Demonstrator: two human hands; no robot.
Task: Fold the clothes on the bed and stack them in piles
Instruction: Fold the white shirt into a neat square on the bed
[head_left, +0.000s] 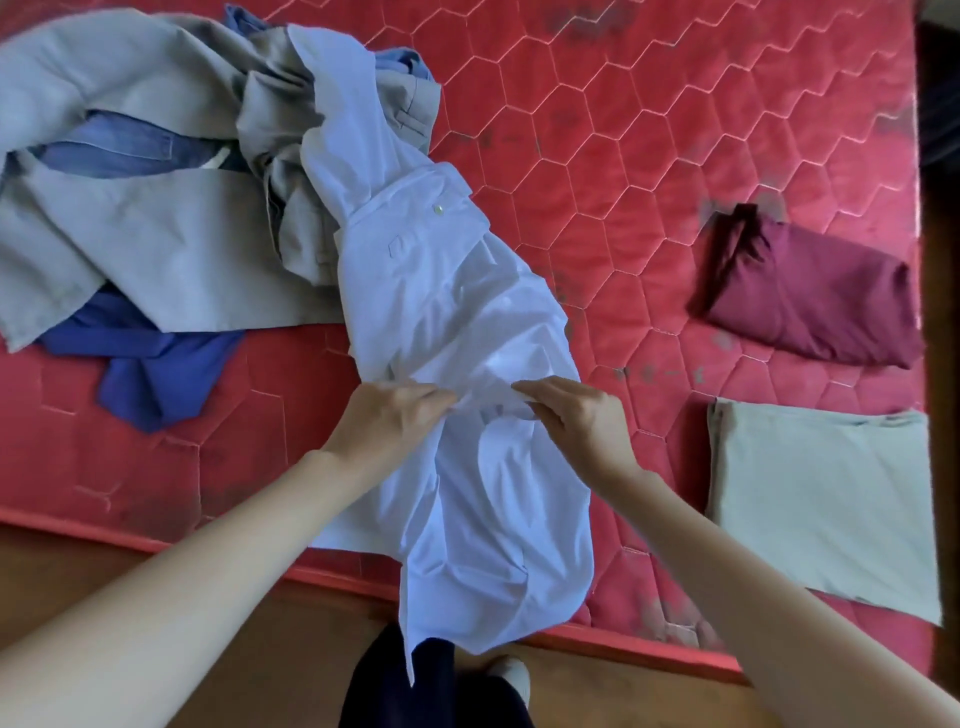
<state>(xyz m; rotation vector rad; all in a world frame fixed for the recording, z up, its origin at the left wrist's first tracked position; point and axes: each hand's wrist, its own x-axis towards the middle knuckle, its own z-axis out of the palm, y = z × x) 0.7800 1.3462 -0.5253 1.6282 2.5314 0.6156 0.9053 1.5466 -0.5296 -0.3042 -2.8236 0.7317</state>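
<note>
Where both hands pinch, white shirt (447, 312) bunches.

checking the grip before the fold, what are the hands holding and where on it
Both the left hand and right hand pinch the white shirt at a bunched fold across its middle.

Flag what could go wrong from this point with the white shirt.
1. The white shirt hangs over the edge of the red mattress; its hem may slide toward the floor if the grip slips.
2. Its far end lies over the unfolded grey garment, so pulling may drag that pile along.
3. Both the left hand and the right hand pinch the bunched middle, so creases may get folded in unless the shirt is spread flat first.
</note>
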